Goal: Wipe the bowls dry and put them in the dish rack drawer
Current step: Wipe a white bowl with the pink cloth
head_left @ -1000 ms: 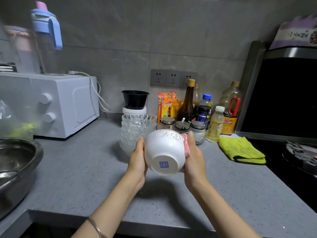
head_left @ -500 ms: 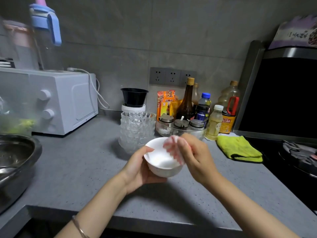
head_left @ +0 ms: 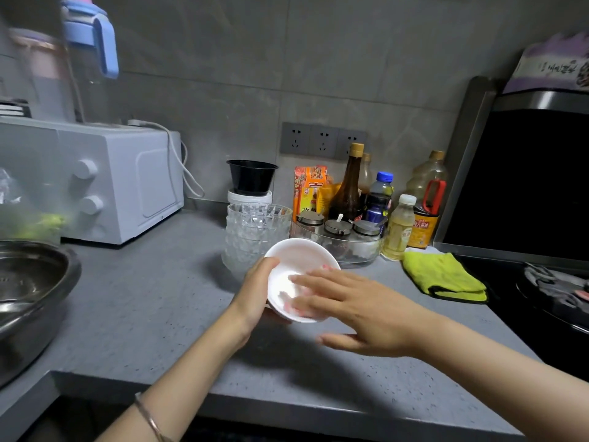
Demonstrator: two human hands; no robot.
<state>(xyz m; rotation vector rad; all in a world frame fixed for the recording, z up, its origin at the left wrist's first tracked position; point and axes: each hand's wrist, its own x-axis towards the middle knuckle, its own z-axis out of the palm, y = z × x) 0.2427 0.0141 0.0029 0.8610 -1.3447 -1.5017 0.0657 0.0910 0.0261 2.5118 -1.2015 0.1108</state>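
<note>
The white bowl (head_left: 299,260) is held above the counter (head_left: 159,298), just in front of the stack of glass bowls (head_left: 255,231), and is tilted so that its inside is exposed for wiping. It is gripped at its left wall by the curled left hand (head_left: 255,291), which steadies it against pressure. A pink cloth (head_left: 290,309) is pressed inside by the straightened fingers of the right hand (head_left: 360,311).

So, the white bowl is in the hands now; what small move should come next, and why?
Probably sweep the right hand round the inner wall of the white bowl. That hand's straight fingers press a pink cloth inside the bowl, which the left hand grips tilted above the counter, so the wiping looks unfinished.
</note>
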